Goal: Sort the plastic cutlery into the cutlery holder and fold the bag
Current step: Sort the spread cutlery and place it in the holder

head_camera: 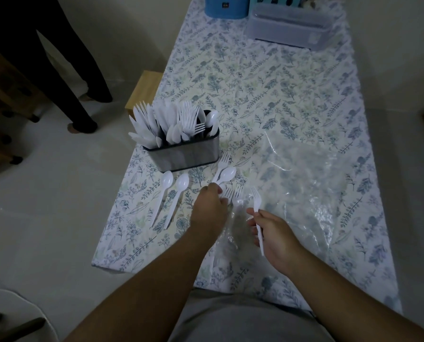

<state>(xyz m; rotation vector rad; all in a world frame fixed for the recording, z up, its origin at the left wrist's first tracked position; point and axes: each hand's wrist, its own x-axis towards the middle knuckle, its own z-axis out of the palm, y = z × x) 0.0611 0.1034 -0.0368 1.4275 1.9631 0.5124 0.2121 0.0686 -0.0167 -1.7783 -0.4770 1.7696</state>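
A grey cutlery holder [185, 154] stands near the table's left edge, packed with white plastic knives, forks and spoons. Two white spoons [171, 198] lie side by side in front of it. A spoon [227, 174] and a fork [222, 161] lie crossed just right of the holder. My left hand [209, 208] reaches over loose forks [233, 195] and its fingers close on the handles of the crossed fork and spoon. My right hand [271, 233] pinches a single white fork [257, 211], tines up. A clear plastic bag [304, 193] lies crumpled and spread on the right.
The table carries a floral cloth [255, 82]. At its far end stand a blue container [224, 6] and a translucent lidded box [292, 25]. A wooden stool [144, 88] sits left of the table, and a person's legs [65, 77] stand on the floor beyond it.
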